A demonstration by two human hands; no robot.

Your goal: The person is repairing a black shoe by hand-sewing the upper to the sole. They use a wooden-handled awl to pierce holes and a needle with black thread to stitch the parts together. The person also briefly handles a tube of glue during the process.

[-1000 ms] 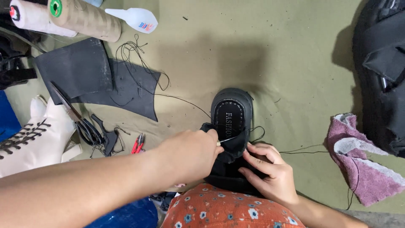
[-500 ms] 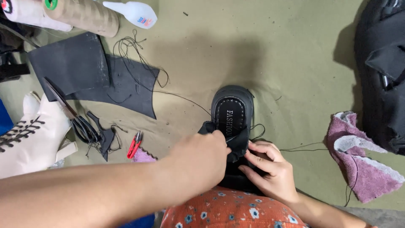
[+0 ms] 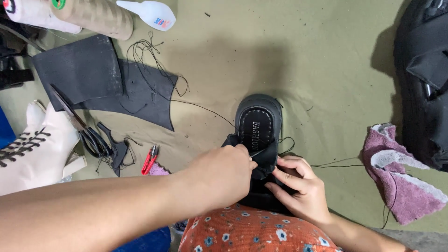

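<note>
A black sandal (image 3: pixel 259 122) lies on the olive floor, its toe pointing away from me. My left hand (image 3: pixel 219 175) reaches across from the left and pinches the sandal's black strap (image 3: pixel 266 161) at its middle, with a thin needle-like tool at the fingertips. My right hand (image 3: pixel 301 189) presses on the strap from the right side and steadies the sandal. Black thread (image 3: pixel 200 107) runs from the strap out over the floor. The heel end of the sandal is hidden under my hands and my orange floral knee (image 3: pixel 254 231).
Black rubber sheets (image 3: pixel 100 81), large black scissors (image 3: pixel 81 128) and small red snips (image 3: pixel 149 159) lie to the left. A white lace-up boot (image 3: pixel 32 147) sits at far left. A thread cone (image 3: pixel 95 16) and glue bottle (image 3: pixel 149 13) are at top. A purple rag (image 3: pixel 396 177) and a dark bag (image 3: pixel 422 79) lie right.
Both hands stay on the sandal's strap; the left hand has shifted slightly along it. The view has drifted a little.
</note>
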